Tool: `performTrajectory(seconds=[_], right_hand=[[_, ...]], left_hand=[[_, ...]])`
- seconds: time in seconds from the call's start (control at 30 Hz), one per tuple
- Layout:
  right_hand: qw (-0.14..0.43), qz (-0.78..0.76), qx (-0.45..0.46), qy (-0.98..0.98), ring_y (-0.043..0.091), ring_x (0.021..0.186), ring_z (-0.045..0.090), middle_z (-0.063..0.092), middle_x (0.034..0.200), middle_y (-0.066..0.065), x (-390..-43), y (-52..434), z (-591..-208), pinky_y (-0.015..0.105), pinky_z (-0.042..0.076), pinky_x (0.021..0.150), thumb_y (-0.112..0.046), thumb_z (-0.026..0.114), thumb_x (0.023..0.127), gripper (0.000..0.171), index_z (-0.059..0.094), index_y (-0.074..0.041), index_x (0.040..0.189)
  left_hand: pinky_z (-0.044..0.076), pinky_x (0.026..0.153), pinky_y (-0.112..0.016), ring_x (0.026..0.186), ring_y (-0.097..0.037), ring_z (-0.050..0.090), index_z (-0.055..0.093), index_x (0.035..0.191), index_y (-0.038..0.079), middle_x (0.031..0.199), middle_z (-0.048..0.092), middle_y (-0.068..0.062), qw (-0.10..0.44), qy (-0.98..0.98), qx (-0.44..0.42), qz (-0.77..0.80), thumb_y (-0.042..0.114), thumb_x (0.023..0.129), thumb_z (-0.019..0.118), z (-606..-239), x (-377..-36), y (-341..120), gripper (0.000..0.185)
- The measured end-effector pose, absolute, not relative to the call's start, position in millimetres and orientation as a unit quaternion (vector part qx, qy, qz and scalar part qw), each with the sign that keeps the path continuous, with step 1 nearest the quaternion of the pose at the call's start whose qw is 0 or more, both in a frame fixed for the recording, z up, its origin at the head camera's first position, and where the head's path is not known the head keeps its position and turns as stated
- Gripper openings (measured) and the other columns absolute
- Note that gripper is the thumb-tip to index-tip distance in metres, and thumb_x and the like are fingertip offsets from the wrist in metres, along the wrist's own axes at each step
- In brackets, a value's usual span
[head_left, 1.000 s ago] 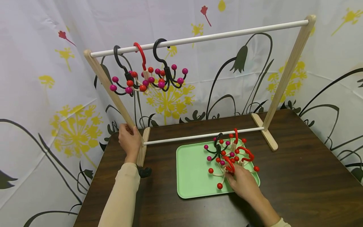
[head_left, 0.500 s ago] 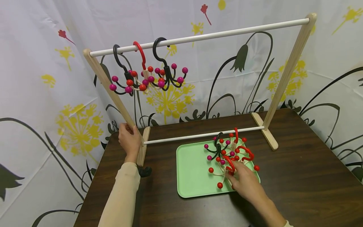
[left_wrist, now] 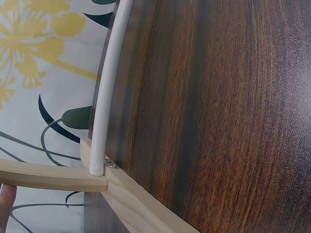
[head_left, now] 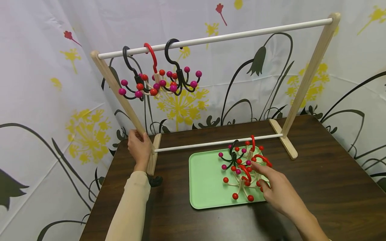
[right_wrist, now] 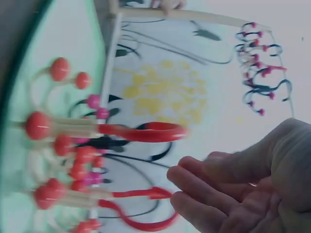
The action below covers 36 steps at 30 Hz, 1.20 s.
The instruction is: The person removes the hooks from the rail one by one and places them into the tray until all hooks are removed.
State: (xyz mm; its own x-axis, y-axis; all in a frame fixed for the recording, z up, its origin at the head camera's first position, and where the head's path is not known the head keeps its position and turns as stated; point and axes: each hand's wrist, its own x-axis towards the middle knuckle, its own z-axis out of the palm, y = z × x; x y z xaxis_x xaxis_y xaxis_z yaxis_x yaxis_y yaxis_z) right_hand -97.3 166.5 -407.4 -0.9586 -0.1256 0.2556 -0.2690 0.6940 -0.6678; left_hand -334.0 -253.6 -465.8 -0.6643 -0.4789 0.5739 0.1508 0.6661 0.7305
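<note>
A wooden rack with a white top rod stands on the dark table. Three ball-tipped hook hangers hang at the rod's left end. My left hand grips the left post just above its foot. A green tray holds a tangled pile of hook hangers. My right hand rests over the pile's right side with its fingers stretched and holds nothing. Its index finger reaches towards a red hook. The right wrist view shows bare fingers beside a red hook.
The lower white rod runs just behind the tray. A small dark object lies by the left foot. The right post and its foot stand at the back right. A flower-print curtain closes in the back and left.
My right hand has left the front hanger, moved right and stretched its fingers towards the back of the pile. The left hand has stayed on the post.
</note>
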Motion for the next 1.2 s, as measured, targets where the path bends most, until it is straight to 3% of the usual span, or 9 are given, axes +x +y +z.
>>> performTrajectory(seconds=[0.1, 0.23, 0.4, 0.57, 0.77, 0.93, 1.2], right_hand=[[0.162, 0.369, 0.137, -0.905, 0.019, 0.096, 0.064, 0.069, 0.116, 0.007, -101.5, 165.2, -392.6, 0.031, 0.048, 0.07, 0.017, 0.06, 0.085, 0.053, 0.059, -0.003, 0.134], [0.22, 0.371, 0.18, -0.884, 0.015, 0.091, 0.065, 0.07, 0.109, 0.004, -120.0, 160.0, -376.3, 0.029, 0.053, 0.07, 0.012, 0.063, 0.088, 0.044, 0.061, -0.002, 0.129], [0.212, 0.396, 0.221, -0.866, 0.021, 0.103, 0.066, 0.068, 0.115, 0.008, -155.4, 149.0, -359.1, 0.04, 0.054, 0.082, 0.002, 0.066, 0.09, 0.038, 0.061, -0.002, 0.128], [0.22, 0.439, 0.253, -0.833, 0.024, 0.11, 0.063, 0.065, 0.122, 0.011, -195.4, 133.9, -341.1, 0.04, 0.052, 0.087, 0.001, 0.065, 0.091, 0.037, 0.061, -0.001, 0.128], [0.223, 0.515, 0.228, -0.796, 0.02, 0.119, 0.058, 0.063, 0.128, 0.01, -242.9, 107.0, -305.0, 0.037, 0.05, 0.093, -0.008, 0.065, 0.093, 0.038, 0.06, -0.003, 0.13], [0.227, 0.526, 0.222, -0.789, 0.015, 0.125, 0.053, 0.058, 0.136, 0.006, -269.7, 82.4, -275.8, 0.033, 0.051, 0.09, -0.015, 0.065, 0.094, 0.042, 0.058, -0.007, 0.135], [0.258, 0.465, 0.2, -0.823, 0.015, 0.109, 0.061, 0.064, 0.129, 0.002, -285.7, 37.3, -241.7, 0.027, 0.049, 0.08, -0.023, 0.064, 0.094, 0.042, 0.06, -0.013, 0.136]], left_hand=[[0.044, 0.075, -0.052, 0.085, -0.033, 0.06, 0.057, 0.105, 0.002, 0.098, 0.061, -0.015, 0.393, -0.823, 0.104, -0.397, 0.016, 0.091, 0.065, -464.8, -333.4, -253.6, 0.021], [0.044, 0.076, -0.053, 0.086, -0.034, 0.06, 0.057, 0.104, 0.002, 0.098, 0.061, -0.015, 0.394, -0.821, 0.108, -0.398, 0.015, 0.09, 0.066, -464.9, -332.8, -254.1, 0.021], [0.044, 0.076, -0.053, 0.087, -0.034, 0.06, 0.056, 0.105, 0.003, 0.099, 0.061, -0.015, 0.392, -0.823, 0.104, -0.397, 0.016, 0.091, 0.065, -467.0, -332.7, -255.5, 0.021], [0.044, 0.076, -0.054, 0.087, -0.034, 0.06, 0.056, 0.105, 0.002, 0.099, 0.061, -0.015, 0.39, -0.827, 0.101, -0.392, 0.016, 0.091, 0.065, -470.6, -332.6, -256.9, 0.022], [0.044, 0.076, -0.054, 0.088, -0.035, 0.06, 0.056, 0.104, 0.002, 0.099, 0.06, -0.016, 0.393, -0.828, 0.099, -0.387, 0.016, 0.091, 0.065, -469.7, -331.7, -258.3, 0.021], [0.044, 0.077, -0.055, 0.088, -0.036, 0.06, 0.055, 0.105, 0.003, 0.1, 0.061, -0.016, 0.39, -0.83, 0.098, -0.387, 0.016, 0.091, 0.065, -468.2, -331.8, -258.8, 0.022], [0.044, 0.077, -0.056, 0.089, -0.035, 0.061, 0.055, 0.105, 0.002, 0.1, 0.061, -0.016, 0.394, -0.829, 0.089, -0.387, 0.014, 0.091, 0.064, -465.2, -332.3, -256.4, 0.02]])
